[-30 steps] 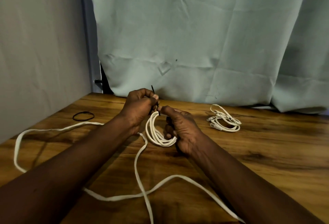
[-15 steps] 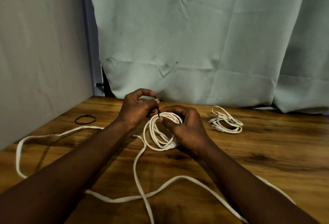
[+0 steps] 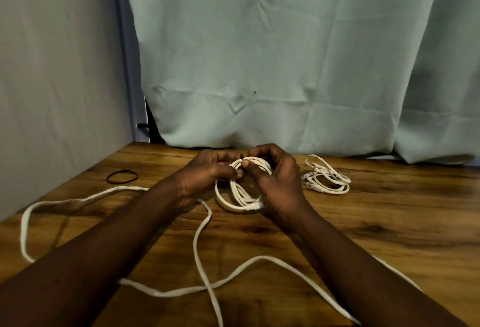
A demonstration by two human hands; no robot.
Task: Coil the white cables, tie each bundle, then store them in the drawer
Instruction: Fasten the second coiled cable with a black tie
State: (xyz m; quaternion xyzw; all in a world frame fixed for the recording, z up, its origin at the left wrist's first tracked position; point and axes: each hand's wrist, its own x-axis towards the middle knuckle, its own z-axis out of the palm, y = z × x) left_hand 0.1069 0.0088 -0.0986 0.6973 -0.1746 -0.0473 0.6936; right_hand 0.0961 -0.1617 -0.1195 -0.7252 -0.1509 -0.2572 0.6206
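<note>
Pinching coil (image 3: 233, 189): left hand (image 3: 205, 178), right hand (image 3: 278, 183); loose cable (image 3: 196, 243), bundle (image 3: 327, 182), band (image 3: 121, 183) around.

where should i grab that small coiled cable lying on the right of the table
Come from above and pinch across the coiled cable at its middle, where the strands bunch together. It lies flat on the table, so that likely lifts every loop together.

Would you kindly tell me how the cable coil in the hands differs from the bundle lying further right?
The held coil is gripped by the left hand and the right hand; the right bundle lies untouched on the table. The held coil forms a rounder loop; the right bundle looks flatter and more drawn out. Both are white coiled cables.
</note>
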